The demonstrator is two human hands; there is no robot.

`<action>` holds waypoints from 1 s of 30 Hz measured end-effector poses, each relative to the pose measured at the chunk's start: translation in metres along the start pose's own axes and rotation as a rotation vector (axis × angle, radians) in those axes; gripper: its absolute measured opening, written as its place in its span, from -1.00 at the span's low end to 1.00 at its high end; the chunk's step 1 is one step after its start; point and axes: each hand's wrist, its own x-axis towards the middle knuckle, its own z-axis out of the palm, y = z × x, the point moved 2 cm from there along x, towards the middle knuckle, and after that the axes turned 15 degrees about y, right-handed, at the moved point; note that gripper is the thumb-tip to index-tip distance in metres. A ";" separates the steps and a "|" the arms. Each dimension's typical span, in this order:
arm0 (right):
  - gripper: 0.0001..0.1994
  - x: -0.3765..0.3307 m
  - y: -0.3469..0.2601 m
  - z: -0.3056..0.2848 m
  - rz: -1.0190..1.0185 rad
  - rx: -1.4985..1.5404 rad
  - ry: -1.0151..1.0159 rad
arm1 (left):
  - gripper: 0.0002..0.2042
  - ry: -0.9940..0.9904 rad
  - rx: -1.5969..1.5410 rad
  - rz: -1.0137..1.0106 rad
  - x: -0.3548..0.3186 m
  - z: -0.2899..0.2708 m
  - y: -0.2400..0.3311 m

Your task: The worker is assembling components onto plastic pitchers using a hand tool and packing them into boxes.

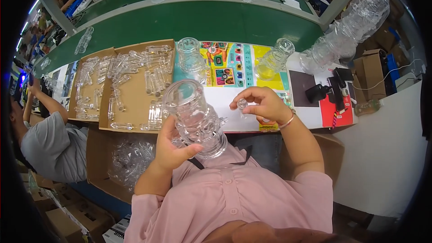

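In front of my chest, my left hand [172,150] is wrapped round a large transparent glass vessel [191,117], tilted, with a wide round mouth and a ribbed, bulging body. To its right, my right hand [265,106] pinches a small transparent glass piece [242,104] with a rounded head; its lower part is hard to make out. The two glass pieces are apart. Beyond my hands, a similar glass vessel [190,56] stands at the table's middle, and another one [274,58] sits farther right, leaning in this view.
Cardboard trays [104,108] of small glass tubes lie on the left. At the right are a tall wrapped stack of glass vessels [335,40] and a black device [318,93]. A box of plastic wrap [100,153] sits below the table edge. A co-worker [54,144] sits at left.
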 end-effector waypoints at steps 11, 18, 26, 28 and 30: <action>-0.65 -0.047 0.009 0.008 -0.112 0.151 0.075 | -0.26 -0.081 0.006 -0.046 -0.004 0.034 0.002; -0.64 -0.056 0.009 0.008 -0.203 0.052 0.122 | -0.27 -0.102 -0.003 -0.024 -0.007 0.041 0.003; -0.70 -0.061 0.011 0.013 -0.228 0.022 0.217 | -0.25 -0.124 -0.005 -0.070 -0.003 0.044 0.002; -0.63 -0.063 0.006 0.010 -0.244 -0.055 0.167 | -0.25 -0.118 -0.010 -0.071 -0.003 0.041 -0.001; -0.57 -0.061 0.002 0.012 -0.262 -0.132 0.123 | -0.22 -0.146 -0.073 -0.113 -0.003 0.038 -0.006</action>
